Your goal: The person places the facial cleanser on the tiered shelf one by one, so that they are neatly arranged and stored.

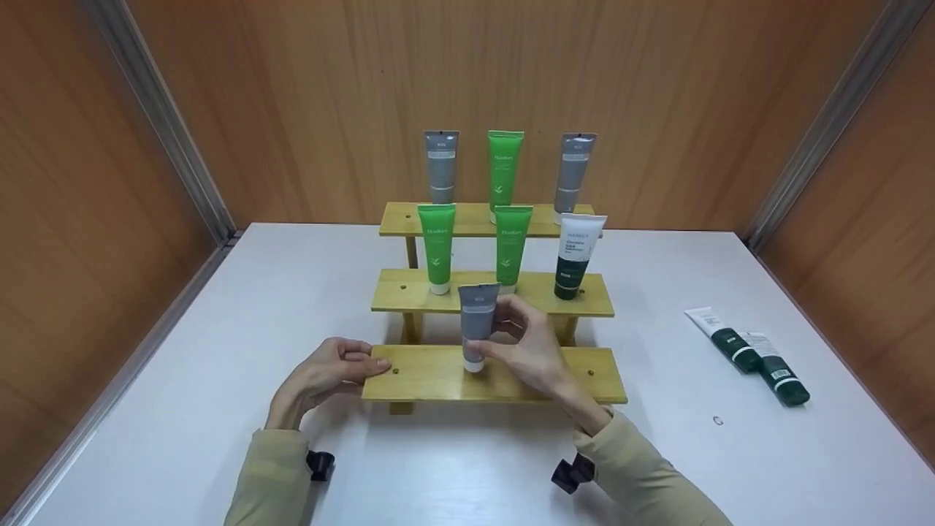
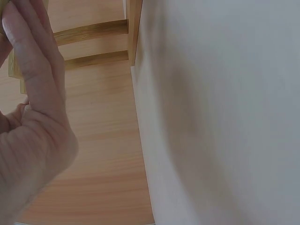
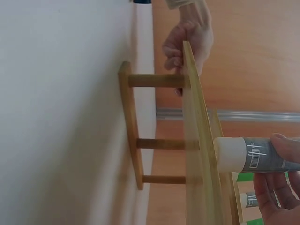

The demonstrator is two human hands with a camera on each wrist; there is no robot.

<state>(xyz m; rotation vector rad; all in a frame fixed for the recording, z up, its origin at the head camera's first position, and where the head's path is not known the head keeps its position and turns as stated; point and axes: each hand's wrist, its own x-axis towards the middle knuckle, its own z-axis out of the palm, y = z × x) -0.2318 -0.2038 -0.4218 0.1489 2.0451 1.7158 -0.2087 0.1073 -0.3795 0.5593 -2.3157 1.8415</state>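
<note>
In the head view my right hand (image 1: 537,354) pinches a grey squeeze tube (image 1: 478,321) between thumb and fingers. The tube is upright, white cap down, at the middle of the lowest step of a three-step wooden display stand (image 1: 427,383). In the right wrist view its cap (image 3: 230,154) meets or nearly meets the step; contact is hard to tell. My left hand (image 1: 321,376) holds the left end of that step, thumb on top and fingers at the edge and beneath. In the left wrist view the left hand (image 2: 35,93) partly hides the stand.
On the middle step stand two green tubes (image 1: 437,245) and a white-and-dark-green tube (image 1: 577,252). The top step bears a green tube (image 1: 504,168) between two grey ones (image 1: 441,164). Two white-and-green tubes (image 1: 785,380) lie on the white table at right, near a small ring (image 1: 718,421). Wooden walls enclose the table.
</note>
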